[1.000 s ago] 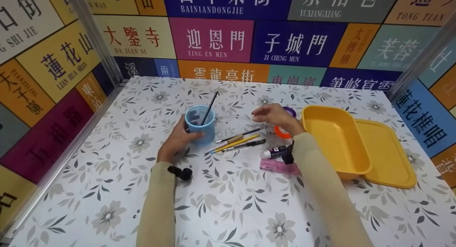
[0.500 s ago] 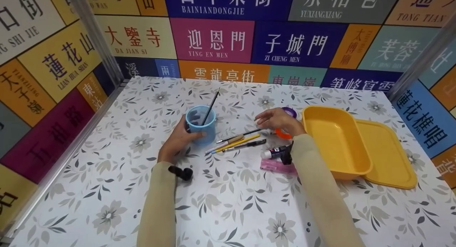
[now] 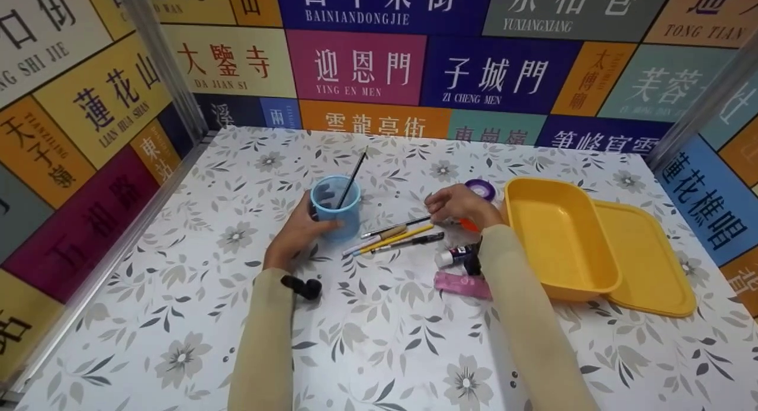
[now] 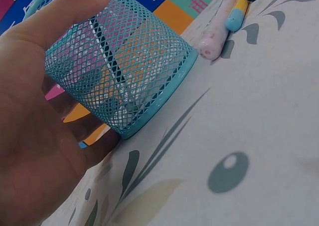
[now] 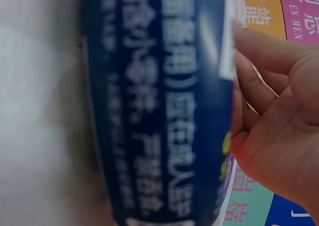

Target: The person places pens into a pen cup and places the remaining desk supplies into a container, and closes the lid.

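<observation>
In the head view my left hand grips a light blue mesh pen holder, thumb across its front and fingers behind. A dark pencil stands slanted inside it. My right hand is loosely bent over the far end of a black pencil lying on the table, fingertips right at that end. Beside this pencil lie a yellow pencil, a black pen and a pale pink-and-tan pen. In the right wrist view a dark blue glue stick hides part of the fingers.
Near the right wrist lie the white-capped glue stick and a pink block. A purple tape roll and an orange ring are by the right hand. A yellow box overlaps its yellow lid on the right.
My right hand has come down and slightly nearer, to the black pencil's far end, uncovering more of the purple tape roll. The left hand still holds the pen holder in place.
</observation>
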`<state>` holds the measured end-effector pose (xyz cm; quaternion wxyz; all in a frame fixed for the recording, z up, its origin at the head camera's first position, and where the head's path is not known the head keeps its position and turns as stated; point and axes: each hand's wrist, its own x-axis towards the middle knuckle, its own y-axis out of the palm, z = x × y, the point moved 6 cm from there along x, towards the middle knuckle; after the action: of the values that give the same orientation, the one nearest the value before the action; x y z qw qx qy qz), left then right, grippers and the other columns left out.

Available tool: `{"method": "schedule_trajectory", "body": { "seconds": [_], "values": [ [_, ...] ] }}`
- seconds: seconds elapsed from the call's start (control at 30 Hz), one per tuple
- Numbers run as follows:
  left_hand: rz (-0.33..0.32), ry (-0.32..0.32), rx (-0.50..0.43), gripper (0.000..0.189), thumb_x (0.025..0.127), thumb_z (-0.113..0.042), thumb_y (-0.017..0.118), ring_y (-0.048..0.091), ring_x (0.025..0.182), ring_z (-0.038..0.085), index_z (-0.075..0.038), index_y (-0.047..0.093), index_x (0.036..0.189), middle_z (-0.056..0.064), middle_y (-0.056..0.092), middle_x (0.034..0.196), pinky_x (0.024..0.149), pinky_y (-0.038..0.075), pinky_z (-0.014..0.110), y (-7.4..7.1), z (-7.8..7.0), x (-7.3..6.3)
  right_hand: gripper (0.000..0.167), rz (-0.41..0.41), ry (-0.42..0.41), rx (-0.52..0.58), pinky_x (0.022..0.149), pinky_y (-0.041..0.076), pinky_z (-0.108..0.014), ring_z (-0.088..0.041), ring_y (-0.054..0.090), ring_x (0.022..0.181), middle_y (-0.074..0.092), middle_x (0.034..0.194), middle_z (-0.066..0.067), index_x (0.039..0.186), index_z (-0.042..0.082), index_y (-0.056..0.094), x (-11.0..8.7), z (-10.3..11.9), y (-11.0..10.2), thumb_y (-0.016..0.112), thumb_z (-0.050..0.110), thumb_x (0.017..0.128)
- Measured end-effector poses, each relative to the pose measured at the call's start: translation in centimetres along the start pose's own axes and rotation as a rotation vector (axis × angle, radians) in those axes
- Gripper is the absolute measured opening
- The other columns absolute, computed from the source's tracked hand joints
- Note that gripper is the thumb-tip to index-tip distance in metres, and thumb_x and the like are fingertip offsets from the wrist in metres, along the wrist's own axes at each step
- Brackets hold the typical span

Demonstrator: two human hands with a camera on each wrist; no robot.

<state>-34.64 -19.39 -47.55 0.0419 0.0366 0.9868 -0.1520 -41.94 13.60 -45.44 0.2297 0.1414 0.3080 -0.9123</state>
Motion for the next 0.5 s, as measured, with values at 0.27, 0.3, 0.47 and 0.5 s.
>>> {"method": "schedule_trajectory", "body": {
  "seconds": [0.27,0.3,0.47,0.5],
  "values": [
    [-0.01,0.004,0.011,0.107,0.071,-0.038,0.089,0.028,0.152,0.022,-0.03,0.025,0.157,-0.002,0.038,0.159,0.128,0.018,0.048,-0.18,0.04,0.02,0.044,-0.003,-0.026,-0.077,0.097,0.053,-0.031,-0.016,0.061,0.093,0.07,0.102,-0.005,0.129,0.007,0.067,0.05,0.43,0.06,0.074,-0.001,0.086],
    [-0.009,0.006,0.012,0.108,0.07,-0.039,0.089,0.028,0.152,0.022,-0.03,0.025,0.157,-0.002,0.038,0.159,0.128,0.018,0.048,-0.19,0.05,0.01,0.042,-0.005,-0.032,-0.086,0.094,0.053,-0.03,-0.015,0.061,0.09,0.07,0.099,-0.004,0.127,0.006,0.068,0.08,0.45,0.07,0.074,-0.001,0.086],
    [-0.008,0.002,0.014,0.112,0.066,-0.045,0.091,0.027,0.153,0.021,-0.032,0.026,0.157,-0.004,0.037,0.16,0.128,0.017,0.048,-0.06,0.07,0.03,0.037,0.016,-0.015,-0.097,0.091,0.054,-0.028,-0.014,0.059,0.087,0.069,0.095,-0.003,0.125,0.007,0.069,-0.07,0.47,0.0,0.073,0.001,0.088],
    [-0.005,0.002,0.013,0.113,0.066,-0.046,0.091,0.027,0.153,0.021,-0.031,0.025,0.157,-0.004,0.037,0.16,0.128,0.017,0.048,-0.02,0.05,0.06,0.037,0.019,-0.005,-0.099,0.09,0.054,-0.028,-0.015,0.058,0.087,0.069,0.095,-0.003,0.125,0.008,0.069,-0.15,0.45,-0.06,0.072,0.002,0.089]
  ]
}}
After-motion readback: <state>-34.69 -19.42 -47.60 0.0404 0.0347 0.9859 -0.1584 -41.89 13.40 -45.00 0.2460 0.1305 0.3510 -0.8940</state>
